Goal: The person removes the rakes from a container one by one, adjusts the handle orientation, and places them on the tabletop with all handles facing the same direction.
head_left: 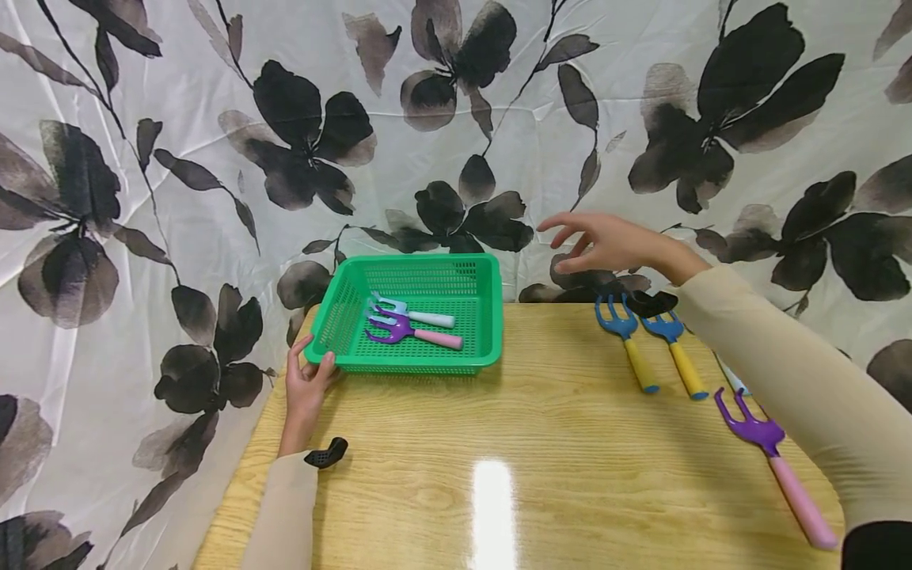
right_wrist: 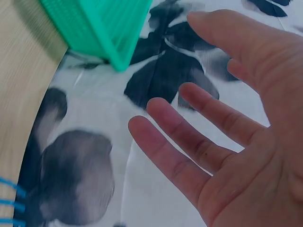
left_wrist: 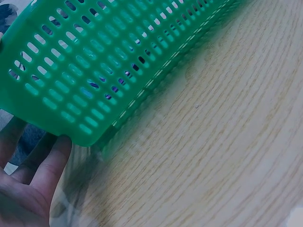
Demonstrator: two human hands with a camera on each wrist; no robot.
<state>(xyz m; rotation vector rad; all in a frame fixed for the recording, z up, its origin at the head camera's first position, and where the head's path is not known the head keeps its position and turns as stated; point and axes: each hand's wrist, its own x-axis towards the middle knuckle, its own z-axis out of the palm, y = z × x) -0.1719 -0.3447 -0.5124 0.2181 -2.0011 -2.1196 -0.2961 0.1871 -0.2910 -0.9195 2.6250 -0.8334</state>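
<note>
Right hand (head_left: 606,242): fingers spread, empty; my lowering it risks knocking blue forks (head_left: 627,336) behind those fingers. Left hand (head_left: 306,392) pinches basket (head_left: 399,362) corner; tugging could tip it.

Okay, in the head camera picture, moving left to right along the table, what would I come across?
Left hand, green basket, first blue-and-yellow fork, second blue-and-yellow fork, purple-and-pink fork outside the basket.
</note>
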